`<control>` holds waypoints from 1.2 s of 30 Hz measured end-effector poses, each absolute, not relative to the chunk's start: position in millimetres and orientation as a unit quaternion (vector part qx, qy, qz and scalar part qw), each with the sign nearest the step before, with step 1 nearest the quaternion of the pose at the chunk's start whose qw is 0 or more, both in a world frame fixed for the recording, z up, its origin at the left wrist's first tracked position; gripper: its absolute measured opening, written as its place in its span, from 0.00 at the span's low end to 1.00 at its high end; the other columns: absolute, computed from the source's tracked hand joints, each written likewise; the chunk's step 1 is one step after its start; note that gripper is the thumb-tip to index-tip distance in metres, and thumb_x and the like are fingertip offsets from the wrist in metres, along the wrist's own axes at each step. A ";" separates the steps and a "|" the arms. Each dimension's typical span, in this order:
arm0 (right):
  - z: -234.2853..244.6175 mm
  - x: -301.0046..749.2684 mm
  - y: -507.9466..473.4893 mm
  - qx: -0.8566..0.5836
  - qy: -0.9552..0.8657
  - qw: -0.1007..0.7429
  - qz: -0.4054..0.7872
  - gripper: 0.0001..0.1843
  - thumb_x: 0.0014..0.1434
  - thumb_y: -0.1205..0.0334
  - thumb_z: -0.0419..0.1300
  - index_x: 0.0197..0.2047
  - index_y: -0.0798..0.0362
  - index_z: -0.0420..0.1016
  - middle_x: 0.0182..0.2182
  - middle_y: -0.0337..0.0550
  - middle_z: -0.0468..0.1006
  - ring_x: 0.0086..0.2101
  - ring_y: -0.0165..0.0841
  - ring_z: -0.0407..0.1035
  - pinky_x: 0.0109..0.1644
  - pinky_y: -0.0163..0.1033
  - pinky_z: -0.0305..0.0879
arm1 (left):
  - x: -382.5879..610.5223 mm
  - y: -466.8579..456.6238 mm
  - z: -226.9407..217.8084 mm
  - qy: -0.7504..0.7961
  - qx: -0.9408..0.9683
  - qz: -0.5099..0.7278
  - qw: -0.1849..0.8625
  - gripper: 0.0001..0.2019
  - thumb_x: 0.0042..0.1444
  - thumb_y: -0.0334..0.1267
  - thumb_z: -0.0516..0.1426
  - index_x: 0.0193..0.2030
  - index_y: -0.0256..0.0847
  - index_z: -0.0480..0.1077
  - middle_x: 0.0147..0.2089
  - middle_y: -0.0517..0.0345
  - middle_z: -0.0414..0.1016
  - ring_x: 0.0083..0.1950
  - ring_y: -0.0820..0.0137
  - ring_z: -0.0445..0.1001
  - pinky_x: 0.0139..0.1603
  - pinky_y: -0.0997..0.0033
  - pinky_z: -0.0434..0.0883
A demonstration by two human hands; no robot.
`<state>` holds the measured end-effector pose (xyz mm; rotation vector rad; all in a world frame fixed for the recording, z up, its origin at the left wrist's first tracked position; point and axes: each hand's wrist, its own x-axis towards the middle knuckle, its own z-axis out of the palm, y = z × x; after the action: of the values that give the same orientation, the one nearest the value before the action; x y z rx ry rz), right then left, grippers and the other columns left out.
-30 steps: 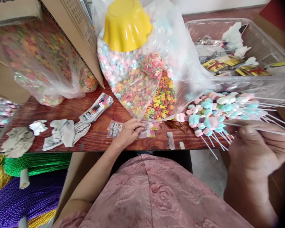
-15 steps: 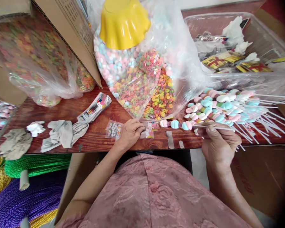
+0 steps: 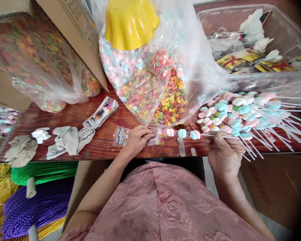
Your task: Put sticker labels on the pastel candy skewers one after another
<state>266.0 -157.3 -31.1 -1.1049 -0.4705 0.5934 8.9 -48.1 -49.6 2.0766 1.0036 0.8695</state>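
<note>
My right hand (image 3: 225, 154) pinches the white stick of a candy skewer (image 3: 182, 133), held level. Pink, white and blue marshmallows are threaded on it, with darker pieces between. Its tip points left and meets the end of a clear printed plastic bag (image 3: 157, 140); how far it is inside I cannot tell. My left hand (image 3: 137, 139) has its fingers closed on that bag at the table edge. Flat under the left hand's far side lies another printed bag (image 3: 119, 136). Beyond my right hand is a pile of finished-looking marshmallow skewers (image 3: 238, 113), sticks pointing right.
A stack of printed bags (image 3: 101, 113) and grey gloves (image 3: 69, 140) lie left. Behind stands a big plastic bag of marshmallows and candy rings (image 3: 169, 100) under a yellow bowl (image 3: 131, 25). A clear bin (image 3: 240, 77) stands back right, a cardboard box (image 3: 84, 36) back left.
My right hand has moved left with the skewer, bringing its tip to the plastic bag's end. My left hand keeps its hold, and the view has shifted slightly.
</note>
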 end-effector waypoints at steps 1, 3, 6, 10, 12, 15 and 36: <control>-32.7 265.9 -158.2 -0.514 -0.221 0.784 0.270 0.07 0.44 0.63 0.73 0.27 0.54 0.81 0.27 0.40 0.80 0.27 0.31 0.72 0.31 0.37 0.67 | 8.9 -48.1 -49.6 0.384 0.795 0.333 0.332 0.06 0.59 0.37 0.62 0.31 0.40 0.79 0.33 0.57 0.78 0.35 0.73 0.76 0.38 0.72 0.71; -35.1 265.2 -159.7 -0.524 -0.228 0.780 0.255 0.06 0.45 0.63 0.73 0.27 0.53 0.81 0.27 0.39 0.80 0.28 0.31 0.72 0.32 0.39 0.68 | 8.6 -48.1 -50.1 0.384 0.796 0.333 0.329 0.07 0.59 0.37 0.62 0.31 0.40 0.79 0.33 0.57 0.78 0.35 0.73 0.76 0.38 0.72 0.72; -35.4 261.2 -160.6 -0.539 -0.236 0.770 0.247 0.05 0.45 0.63 0.72 0.27 0.52 0.81 0.27 0.39 0.81 0.28 0.32 0.73 0.33 0.40 0.69 | 8.1 -48.2 -51.1 0.377 0.806 0.329 0.316 0.07 0.59 0.38 0.62 0.32 0.41 0.79 0.33 0.57 0.78 0.36 0.72 0.76 0.39 0.72 0.72; -32.2 251.8 -158.6 -0.516 -0.250 0.767 0.286 0.04 0.46 0.63 0.71 0.27 0.51 0.81 0.26 0.37 0.80 0.23 0.28 0.70 0.27 0.35 0.65 | 7.6 -49.1 -52.0 0.361 0.818 0.322 0.312 0.07 0.60 0.38 0.62 0.33 0.41 0.80 0.34 0.56 0.78 0.38 0.71 0.76 0.41 0.71 0.72; -31.9 247.2 -156.8 -0.508 -0.254 0.763 0.309 0.04 0.46 0.63 0.71 0.28 0.50 0.82 0.26 0.37 0.81 0.22 0.27 0.69 0.26 0.34 0.64 | 7.5 -49.7 -52.4 0.348 0.822 0.319 0.319 0.07 0.60 0.37 0.62 0.33 0.41 0.80 0.35 0.55 0.78 0.38 0.71 0.76 0.41 0.71 0.73; -34.0 242.0 -154.0 -0.499 -0.250 0.760 0.332 0.05 0.45 0.63 0.71 0.29 0.51 0.82 0.26 0.37 0.81 0.22 0.27 0.69 0.26 0.34 0.64 | 7.4 -50.1 -54.3 0.331 0.829 0.322 0.315 0.06 0.60 0.37 0.61 0.34 0.41 0.80 0.35 0.55 0.78 0.39 0.71 0.76 0.42 0.71 0.72; -13.7 236.0 -142.6 -0.431 -0.351 0.723 0.410 0.06 0.53 0.57 0.71 0.32 0.50 0.83 0.28 0.40 0.82 0.24 0.29 0.70 0.28 0.36 0.66 | 19.5 -58.2 -10.1 0.300 0.885 0.163 0.315 0.16 0.63 0.50 0.57 0.46 0.37 0.72 0.38 0.54 0.78 0.38 0.68 0.76 0.39 0.71 0.68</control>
<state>236.0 -142.6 -13.7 -0.9521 -0.7739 0.9045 19.5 -58.2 -10.1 2.3325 0.7903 0.4298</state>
